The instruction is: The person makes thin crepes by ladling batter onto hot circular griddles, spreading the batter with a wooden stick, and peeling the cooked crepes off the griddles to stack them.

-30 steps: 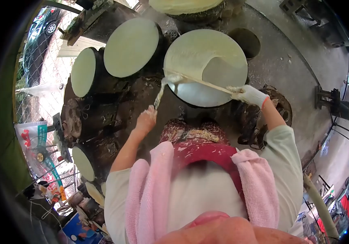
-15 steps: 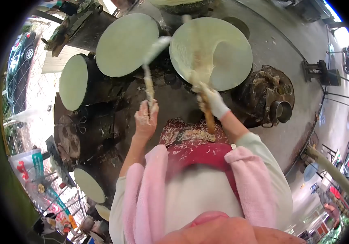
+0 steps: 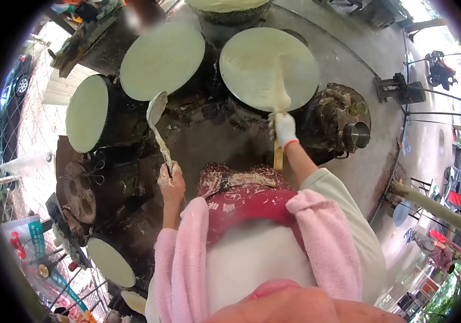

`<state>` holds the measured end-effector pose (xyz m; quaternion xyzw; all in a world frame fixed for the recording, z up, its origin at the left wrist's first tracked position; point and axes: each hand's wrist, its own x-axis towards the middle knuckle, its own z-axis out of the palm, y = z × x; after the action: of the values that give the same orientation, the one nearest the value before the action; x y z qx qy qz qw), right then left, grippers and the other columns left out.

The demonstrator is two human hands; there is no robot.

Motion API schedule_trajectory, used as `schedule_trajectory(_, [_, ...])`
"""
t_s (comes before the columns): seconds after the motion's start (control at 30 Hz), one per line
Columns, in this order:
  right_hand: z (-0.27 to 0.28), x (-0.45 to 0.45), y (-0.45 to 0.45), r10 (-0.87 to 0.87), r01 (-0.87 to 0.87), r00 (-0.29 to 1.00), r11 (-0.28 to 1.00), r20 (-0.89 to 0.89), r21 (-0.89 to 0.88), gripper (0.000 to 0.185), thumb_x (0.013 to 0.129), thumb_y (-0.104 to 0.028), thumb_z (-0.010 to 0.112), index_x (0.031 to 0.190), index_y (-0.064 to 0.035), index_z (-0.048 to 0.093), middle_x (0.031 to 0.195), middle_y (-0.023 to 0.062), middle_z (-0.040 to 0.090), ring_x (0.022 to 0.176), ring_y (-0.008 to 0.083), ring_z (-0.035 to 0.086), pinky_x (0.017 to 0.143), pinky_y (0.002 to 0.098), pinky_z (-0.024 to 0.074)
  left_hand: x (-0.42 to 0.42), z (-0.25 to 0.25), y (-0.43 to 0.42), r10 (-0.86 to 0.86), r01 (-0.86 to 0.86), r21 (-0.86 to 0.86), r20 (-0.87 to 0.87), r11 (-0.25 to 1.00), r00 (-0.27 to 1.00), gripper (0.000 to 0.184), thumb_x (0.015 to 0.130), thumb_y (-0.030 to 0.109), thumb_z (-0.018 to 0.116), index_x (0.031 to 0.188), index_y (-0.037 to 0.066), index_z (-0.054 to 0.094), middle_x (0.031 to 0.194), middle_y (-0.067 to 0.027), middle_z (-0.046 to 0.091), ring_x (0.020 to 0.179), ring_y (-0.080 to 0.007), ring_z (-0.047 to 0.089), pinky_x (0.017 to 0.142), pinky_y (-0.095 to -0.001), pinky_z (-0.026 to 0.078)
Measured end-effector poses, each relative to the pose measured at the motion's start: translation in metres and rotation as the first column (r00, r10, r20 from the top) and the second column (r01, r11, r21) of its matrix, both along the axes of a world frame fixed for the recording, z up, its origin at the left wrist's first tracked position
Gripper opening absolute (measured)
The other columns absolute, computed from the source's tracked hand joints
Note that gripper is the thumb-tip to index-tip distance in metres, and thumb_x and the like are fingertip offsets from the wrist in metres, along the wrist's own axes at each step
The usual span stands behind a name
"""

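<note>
My left hand [image 3: 171,184], bare and smeared with white paste, is closed around the handle of a batter-coated ladle [image 3: 157,110]. The ladle's bowl hangs near the lower edge of a wide round vessel [image 3: 161,62] filled with pale batter. My right hand [image 3: 284,129] wears a white glove with a red cuff and grips a wooden paddle [image 3: 278,156]. The paddle's coated far part reaches over a second round vessel [image 3: 246,64], whose pale surface shows a greyer patch on the right. I cannot tell how deep the paddle's end lies.
More pale-filled round vessels [image 3: 87,114] stand on the left, with another vessel [image 3: 230,11] at the top. A crusted drum [image 3: 335,116] on the right bears a metal cup [image 3: 357,135]. A chain-link fence [image 3: 31,116] runs along the far left.
My left hand has drawn the ladle back and left, away from the gap between the two vessels. The paddle has swung rightward over its vessel, and the grey patch there is smaller.
</note>
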<state>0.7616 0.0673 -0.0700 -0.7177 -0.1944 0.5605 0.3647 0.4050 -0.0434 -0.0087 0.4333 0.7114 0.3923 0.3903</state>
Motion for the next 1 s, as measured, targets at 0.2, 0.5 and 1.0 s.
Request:
schedule_trajectory(0.2, [-0.030,0.060,-0.010,0.364,-0.402,0.610,0.908,0.704,-0.121,0.046,0.093,-0.047,0.052,0.100,-0.0030,0.064,0.096,0.0247,0.067,0.099,0.0444,0.061,0.080,0.0488,0.0489,0.052,0.042,-0.004,0.114,-0.103,-0.068,0.188,0.992,0.975,0.012,0.089,0.005,0.052,0.101,0.004,0.056,0.069,-0.0005,0.052,0.044,-0.0068,0.043,0.040,-0.0224,0.034])
schedule_trajectory(0.5, [-0.025,0.107,-0.027,0.553,-0.653,0.504,0.747,0.663,-0.127,0.041,0.093,-0.043,0.050,0.101,-0.0047,0.064,0.086,0.0247,0.068,0.085,0.0407,0.066,0.077,0.0486,0.0510,0.122,0.053,-0.015,0.116,-0.104,-0.100,0.125,0.990,0.985,0.011,0.092,0.007,0.049,0.099,0.002,0.055,0.064,-0.0023,0.050,0.040,-0.0079,0.042,0.036,-0.0244,0.030])
schedule_trajectory(1.0, [-0.036,0.246,0.020,0.530,-0.669,0.482,0.737,0.698,-0.097,0.036,0.094,-0.036,0.046,0.104,-0.0052,0.061,0.090,0.0269,0.066,0.090,0.0428,0.064,0.081,0.0531,0.0487,0.229,0.071,-0.035,0.268,-0.253,-0.161,0.086,0.954,0.959,0.011,0.093,0.009,0.049,0.097,0.001,0.056,0.062,-0.0024,0.050,0.039,-0.0082,0.041,0.035,-0.0243,0.029])
